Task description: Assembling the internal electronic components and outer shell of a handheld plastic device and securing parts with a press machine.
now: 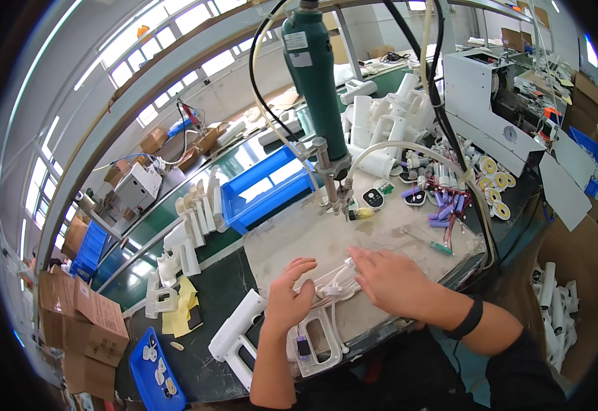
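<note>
My left hand (291,294) is open, thumb apart from the curved fingers, beside a bundle of thin white wires with a small white part (337,289). From the right, my right hand (389,279) reaches in with its fingers close together at the small white end piece (347,264) of that bundle. The fingers partly hide the piece. Below the hands an open white plastic half-shell with a looped handle (330,335) lies at the board's near edge, with a dark purple block (304,348) inside. A white gun-shaped housing (239,330) rests left of my left wrist.
A green cylindrical machine (316,89) hangs over the pale work board (278,246). Behind it stand a blue tray (239,218) and a pile of white housings (381,127). Purple cells (443,218) and a green-handled screwdriver (441,248) lie right. A small blue tray (138,366) sits near left.
</note>
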Tool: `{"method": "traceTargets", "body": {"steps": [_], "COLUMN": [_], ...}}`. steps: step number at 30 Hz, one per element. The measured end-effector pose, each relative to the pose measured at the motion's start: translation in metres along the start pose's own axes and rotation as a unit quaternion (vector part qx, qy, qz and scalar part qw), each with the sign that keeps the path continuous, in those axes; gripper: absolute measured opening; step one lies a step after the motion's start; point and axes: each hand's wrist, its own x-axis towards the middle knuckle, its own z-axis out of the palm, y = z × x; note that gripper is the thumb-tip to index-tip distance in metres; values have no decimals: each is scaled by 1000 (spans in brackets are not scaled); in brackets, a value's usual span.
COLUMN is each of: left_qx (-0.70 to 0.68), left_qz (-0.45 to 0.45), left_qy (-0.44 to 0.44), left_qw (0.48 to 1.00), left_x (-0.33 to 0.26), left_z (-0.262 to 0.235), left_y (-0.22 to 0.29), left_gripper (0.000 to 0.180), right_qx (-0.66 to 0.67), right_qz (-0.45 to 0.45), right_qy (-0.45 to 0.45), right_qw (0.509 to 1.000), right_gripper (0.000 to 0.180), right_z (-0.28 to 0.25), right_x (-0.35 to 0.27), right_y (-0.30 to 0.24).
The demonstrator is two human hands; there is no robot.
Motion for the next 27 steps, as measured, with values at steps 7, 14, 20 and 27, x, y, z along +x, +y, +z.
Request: {"method": "traceTargets", "body": {"steps": [7,14,20,27], "left_qx": [133,185,177,213], "left_qz": [36,9,-6,74], "left_qy": [-106,-69,-40,-26], "left_qw": [985,980,983,974], "left_x": [-18,-33,-41,-36], "left_z": [2,15,17,24], "left_y": [-27,-42,-52,-64], "left_gripper": [49,48,45,34], "right_qx": [-104,-108,-74,61], "right_qz": [-124,-91,-97,-44], "right_qy": [-118,-285,-203,-251], "right_qw": [980,948,972,965], "right_gripper": [29,16,19,23], "right_z": [24,37,47,34], "right_x": [47,71,63,64], "right_y": [-26,-36,-41,-44]}}
